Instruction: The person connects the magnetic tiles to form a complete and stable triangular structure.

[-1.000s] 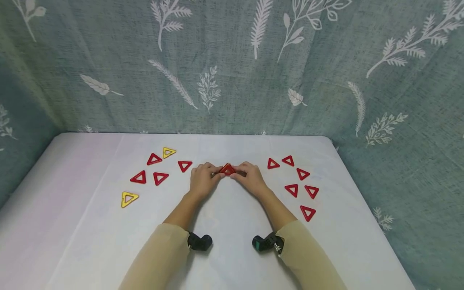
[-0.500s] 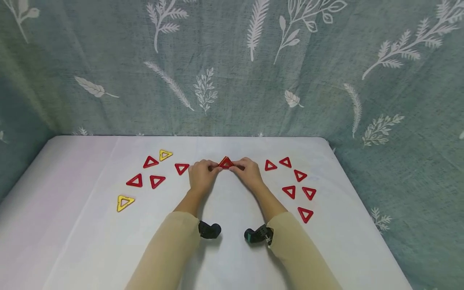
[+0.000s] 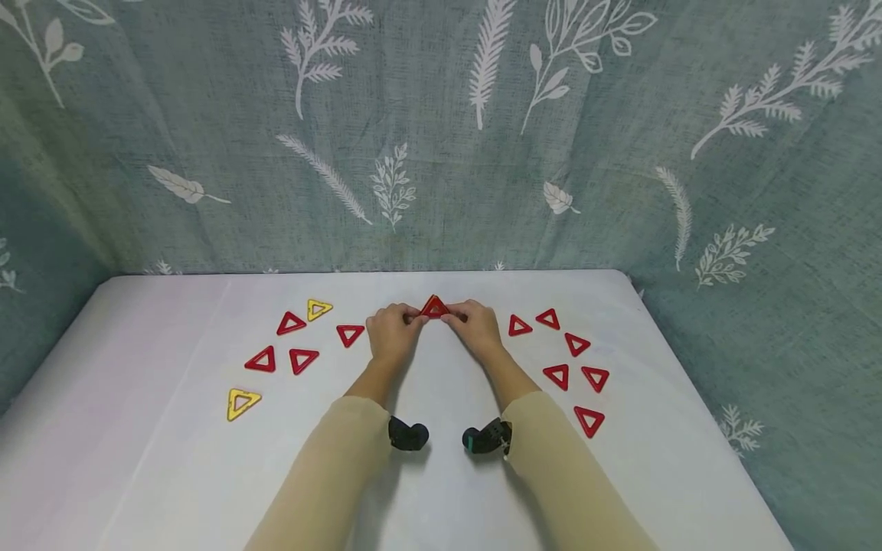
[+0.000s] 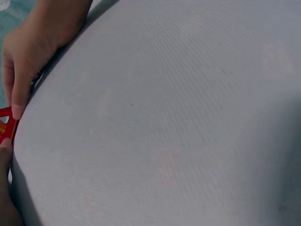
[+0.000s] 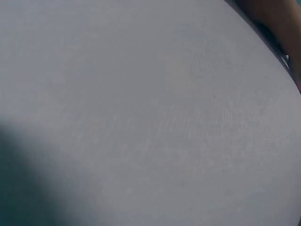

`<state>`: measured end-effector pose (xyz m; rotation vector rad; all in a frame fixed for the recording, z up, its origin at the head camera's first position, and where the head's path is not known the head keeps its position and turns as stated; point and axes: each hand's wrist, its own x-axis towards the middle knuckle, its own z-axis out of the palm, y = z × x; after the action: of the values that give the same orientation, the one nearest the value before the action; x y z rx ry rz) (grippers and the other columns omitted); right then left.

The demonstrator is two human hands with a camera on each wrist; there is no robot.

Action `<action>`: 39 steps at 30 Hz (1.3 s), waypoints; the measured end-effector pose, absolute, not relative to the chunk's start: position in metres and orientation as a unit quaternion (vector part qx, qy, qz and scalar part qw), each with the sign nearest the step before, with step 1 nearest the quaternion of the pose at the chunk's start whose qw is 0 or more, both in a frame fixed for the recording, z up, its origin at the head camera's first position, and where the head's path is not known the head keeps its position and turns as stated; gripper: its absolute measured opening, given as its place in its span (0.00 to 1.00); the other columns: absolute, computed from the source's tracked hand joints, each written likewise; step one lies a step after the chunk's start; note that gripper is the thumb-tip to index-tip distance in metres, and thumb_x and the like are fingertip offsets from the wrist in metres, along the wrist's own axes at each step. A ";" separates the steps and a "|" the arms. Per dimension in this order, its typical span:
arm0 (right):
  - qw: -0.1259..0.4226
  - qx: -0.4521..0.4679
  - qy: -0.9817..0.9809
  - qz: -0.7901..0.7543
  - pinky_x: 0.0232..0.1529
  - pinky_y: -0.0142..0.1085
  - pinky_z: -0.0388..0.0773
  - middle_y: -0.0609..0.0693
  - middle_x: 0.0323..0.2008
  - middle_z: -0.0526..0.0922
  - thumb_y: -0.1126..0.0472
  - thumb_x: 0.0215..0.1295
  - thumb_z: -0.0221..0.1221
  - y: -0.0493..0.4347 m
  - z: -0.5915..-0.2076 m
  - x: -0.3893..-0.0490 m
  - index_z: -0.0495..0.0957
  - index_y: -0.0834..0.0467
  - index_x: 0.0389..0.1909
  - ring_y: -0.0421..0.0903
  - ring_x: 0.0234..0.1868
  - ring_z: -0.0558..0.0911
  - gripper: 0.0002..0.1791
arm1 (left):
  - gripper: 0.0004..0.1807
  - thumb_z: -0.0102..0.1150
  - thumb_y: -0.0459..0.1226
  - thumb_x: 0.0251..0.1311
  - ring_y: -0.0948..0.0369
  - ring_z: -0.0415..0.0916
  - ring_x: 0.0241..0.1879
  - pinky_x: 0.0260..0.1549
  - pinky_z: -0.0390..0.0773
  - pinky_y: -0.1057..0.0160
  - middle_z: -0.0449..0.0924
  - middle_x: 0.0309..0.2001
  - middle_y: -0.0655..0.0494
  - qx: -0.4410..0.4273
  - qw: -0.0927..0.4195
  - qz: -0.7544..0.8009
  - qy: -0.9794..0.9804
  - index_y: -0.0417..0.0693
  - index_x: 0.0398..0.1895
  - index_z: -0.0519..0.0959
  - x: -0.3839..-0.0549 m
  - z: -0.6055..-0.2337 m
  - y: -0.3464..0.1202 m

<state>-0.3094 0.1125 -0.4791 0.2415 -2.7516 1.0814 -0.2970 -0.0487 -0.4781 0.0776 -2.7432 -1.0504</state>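
In the head view, a small upright shape of red triangular tiles point(image 3: 435, 308) stands at the far middle of the table, a yellow-orange edge showing behind its front face. My left hand point(image 3: 393, 334) pinches its left lower corner between thumb and fingers. On the opposite corner, my right hand point(image 3: 477, 329) pinches in the same way. Part of the red frame point(image 4: 10, 128) shows at the edge of the left wrist view, with fingertips touching it above and below. The back of the shape is hidden. Only part of a hand point(image 5: 282, 23) appears in the right wrist view.
Left of the hands lie several red triangular tiles point(image 3: 303, 352) and two yellow ones, one yellow tile point(image 3: 318, 309) farther back and another point(image 3: 243, 399) nearer. Several more red tiles point(image 3: 576, 344) lie to the right. A patterned green curtain point(image 3: 441, 207) hangs behind the white table point(image 3: 207, 474).
The red shape has gone from a diamond outline to an upright triangle, both hands still pinching its sides. The forearms have drawn closer together. The loose tiles stay in place; the head view shifts slightly.
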 end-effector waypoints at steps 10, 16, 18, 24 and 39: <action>0.091 0.085 -0.918 0.377 0.34 0.34 0.72 0.51 0.28 0.77 0.55 0.54 0.68 0.114 -0.479 -0.306 0.82 0.59 0.48 0.45 0.29 0.74 0.21 | 0.18 0.63 0.47 0.58 0.52 0.71 0.43 0.49 0.62 0.50 0.78 0.39 0.51 -0.047 0.094 -0.340 -0.934 0.47 0.47 0.80 -0.285 -0.481 -0.060; 0.086 0.087 -0.910 0.397 0.41 0.38 0.75 0.54 0.34 0.78 0.57 0.54 0.68 0.117 -0.477 -0.294 0.78 0.61 0.54 0.48 0.35 0.76 0.26 | 0.21 0.63 0.46 0.57 0.51 0.71 0.49 0.54 0.61 0.48 0.78 0.46 0.49 -0.064 0.087 -0.346 -0.932 0.47 0.51 0.79 -0.269 -0.481 -0.065; 0.084 0.084 -0.907 0.404 0.44 0.39 0.76 0.55 0.37 0.78 0.58 0.54 0.68 0.118 -0.476 -0.289 0.77 0.62 0.55 0.49 0.38 0.77 0.27 | 0.21 0.63 0.46 0.57 0.51 0.71 0.50 0.54 0.62 0.48 0.78 0.47 0.49 -0.071 0.082 -0.351 -0.930 0.47 0.52 0.79 -0.263 -0.480 -0.067; 0.051 0.078 -0.905 0.415 0.51 0.40 0.75 0.55 0.44 0.77 0.58 0.55 0.68 0.120 -0.478 -0.272 0.73 0.60 0.60 0.49 0.46 0.77 0.31 | 0.24 0.64 0.45 0.56 0.50 0.71 0.51 0.52 0.63 0.48 0.77 0.49 0.48 -0.081 0.076 -0.355 -0.928 0.47 0.55 0.78 -0.246 -0.480 -0.075; 0.075 0.069 -0.897 0.429 0.51 0.41 0.75 0.54 0.44 0.77 0.58 0.51 0.70 0.126 -0.480 -0.227 0.74 0.60 0.57 0.49 0.45 0.77 0.31 | 0.26 0.67 0.43 0.53 0.51 0.71 0.49 0.49 0.64 0.49 0.78 0.48 0.49 -0.101 0.072 -0.371 -0.920 0.46 0.56 0.78 -0.208 -0.483 -0.097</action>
<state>-0.2268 0.1257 -0.4797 0.2076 -2.6925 1.2887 -0.2078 -0.0966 -0.4835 -0.3029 -2.7652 -1.1159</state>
